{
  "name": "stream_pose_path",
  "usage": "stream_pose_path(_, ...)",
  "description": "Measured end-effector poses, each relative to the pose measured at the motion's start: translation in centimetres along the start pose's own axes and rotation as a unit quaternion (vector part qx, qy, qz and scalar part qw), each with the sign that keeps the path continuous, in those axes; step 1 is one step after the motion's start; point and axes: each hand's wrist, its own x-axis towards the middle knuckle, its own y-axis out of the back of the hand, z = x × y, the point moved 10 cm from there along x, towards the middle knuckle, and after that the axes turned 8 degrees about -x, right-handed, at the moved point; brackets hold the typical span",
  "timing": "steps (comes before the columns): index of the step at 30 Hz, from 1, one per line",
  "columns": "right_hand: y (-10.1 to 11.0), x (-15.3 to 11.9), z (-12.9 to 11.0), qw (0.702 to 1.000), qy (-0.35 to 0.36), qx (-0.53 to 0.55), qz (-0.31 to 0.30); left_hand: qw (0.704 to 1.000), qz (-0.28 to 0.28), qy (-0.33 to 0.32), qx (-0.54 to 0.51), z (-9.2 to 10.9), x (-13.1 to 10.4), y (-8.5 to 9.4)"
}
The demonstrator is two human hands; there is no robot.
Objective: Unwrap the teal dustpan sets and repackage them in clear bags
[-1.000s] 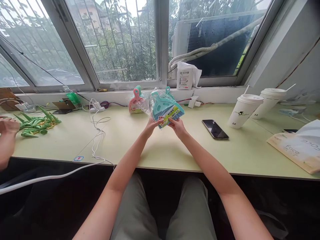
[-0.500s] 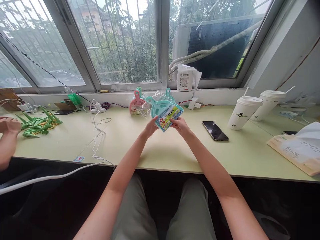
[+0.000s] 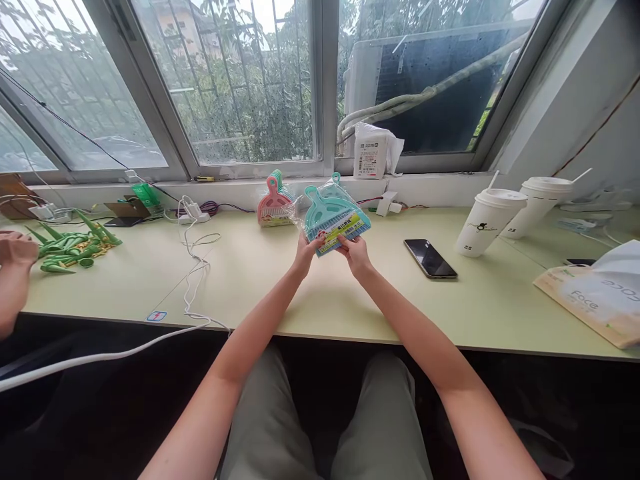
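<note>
A teal mini dustpan and brush set (image 3: 330,215) in a clear plastic wrapper is held up over the desk, tilted, its handle towards the upper left. Along its lower edge runs a yellow and blue printed label. My left hand (image 3: 306,253) grips the lower left corner, and my right hand (image 3: 356,253) pinches the bottom edge to the right of it. Both thumbs lie on the front; the other fingers are mostly hidden behind. Beyond it stands a row of similar wrapped sets, a pink one (image 3: 273,203) at the front. A teal handle (image 3: 336,178) shows behind the held set.
Right of my hands lie a phone (image 3: 430,259), two lidded white cups (image 3: 485,223) with straws and a tissue pack (image 3: 590,293). At left, another person's hand (image 3: 17,257) is beside green and yellow plastic pieces (image 3: 80,247). White cables (image 3: 193,267) cross the desk (image 3: 240,293).
The dustpan set has turned more upright and level, its label edge less slanted. My left hand has moved slightly right and my right hand slightly left along the bottom edge.
</note>
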Motion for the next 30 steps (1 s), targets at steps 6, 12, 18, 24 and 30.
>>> stream_pose_path(6,0.1,0.5,0.9,0.999,-0.05,0.017,-0.009,0.997,0.029,-0.067,0.015,0.4,0.4,0.8)
stream_pose_path(12,3.5,1.7,0.4,0.994,-0.041,0.046,0.087,0.99,-0.002,-0.101,0.096,0.3,-0.2,-0.2)
stream_pose_path(18,4.1,1.7,0.7,0.99,-0.075,0.052,0.103,0.975,0.027,-0.149,0.162,0.7,-1.4,-0.4)
stream_pose_path(24,4.7,2.2,1.2,0.991,-0.08,0.032,0.1,0.965,0.024,-0.165,0.201,0.7,-1.8,-0.6)
stream_pose_path(30,1.1,2.4,0.3,0.997,-0.027,0.013,-0.068,0.957,0.062,-0.193,0.208,2.3,-1.5,0.5)
